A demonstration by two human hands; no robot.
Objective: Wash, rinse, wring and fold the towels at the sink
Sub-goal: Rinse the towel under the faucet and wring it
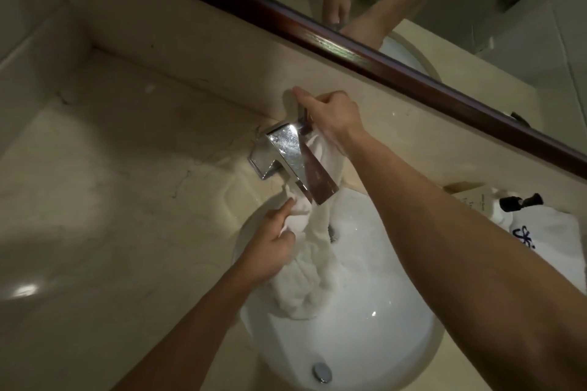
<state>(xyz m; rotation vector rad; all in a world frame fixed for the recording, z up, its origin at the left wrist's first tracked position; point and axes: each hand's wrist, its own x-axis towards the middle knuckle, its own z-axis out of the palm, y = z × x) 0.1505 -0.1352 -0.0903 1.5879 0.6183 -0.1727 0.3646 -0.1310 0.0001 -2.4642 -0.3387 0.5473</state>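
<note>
A pale marble counter (104, 200) runs below a dark-framed mirror (349, 51), which shows the person's arms in reflection. Set into the counter is a round white sink (365, 343), its drain (322, 372) at the near edge. At the far right of the counter lies a folded white cloth with a purple emblem (546, 238), and a dark pump bottle (517, 201) rests beside it.

A white towel (305, 279) hangs bunched in the sink. Its lower folds pile against the bowl, and its upper part rises under and behind the chrome tap (292, 155).

The left hand (270, 247) has its fingers curled round a gathered fold of towel just below the spout, holding it there. The right hand (330, 117) is at the tap's lever, fingers bent round it, with towel cloth passing right beneath the wrist; whether it also holds the cloth I cannot tell.

This looks like the washing or rinsing step, with the towel held in place under the spout while the water is set. No clear stream shows in this blurred view, so whether the tap runs cannot be told.

The next move probably calls for working the lever gently, then both hands feeding the towel under the flow so every fold is wetted. Wringing and folding are not yet done.
</note>
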